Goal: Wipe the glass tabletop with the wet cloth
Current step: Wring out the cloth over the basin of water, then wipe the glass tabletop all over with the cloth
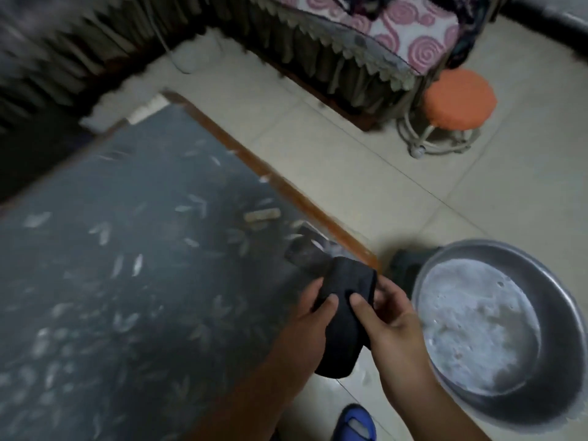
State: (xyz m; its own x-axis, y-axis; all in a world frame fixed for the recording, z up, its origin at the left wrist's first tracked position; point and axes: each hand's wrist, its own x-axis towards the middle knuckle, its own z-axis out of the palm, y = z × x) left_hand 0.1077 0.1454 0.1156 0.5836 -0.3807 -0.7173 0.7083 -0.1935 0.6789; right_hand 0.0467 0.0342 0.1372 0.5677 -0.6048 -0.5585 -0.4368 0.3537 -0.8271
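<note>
Here we see first the large dark glass tabletop with a pale leaf pattern and a brown wooden border; it fills the left half of the view. To its right lies the pale tiled floor. At the far side stands a sofa with a fringed cover of pink spirals. On the floor, just beside the near corner of the table, stands a round grey metal basin with foamy whitish water inside. Near the sofa stands a small round stool with an orange seat.

The dark folded cloth is over the near right corner of the table, between the tabletop and the basin, and its lower end hangs down over the floor. We cannot tell if it touches the glass. The left hand pinches its left edge with the thumb on top, and the right hand pinches its right edge in the same way. Below the hands a blue slipper shows on the floor. A small pale oblong thing lies on the glass near the border.
</note>
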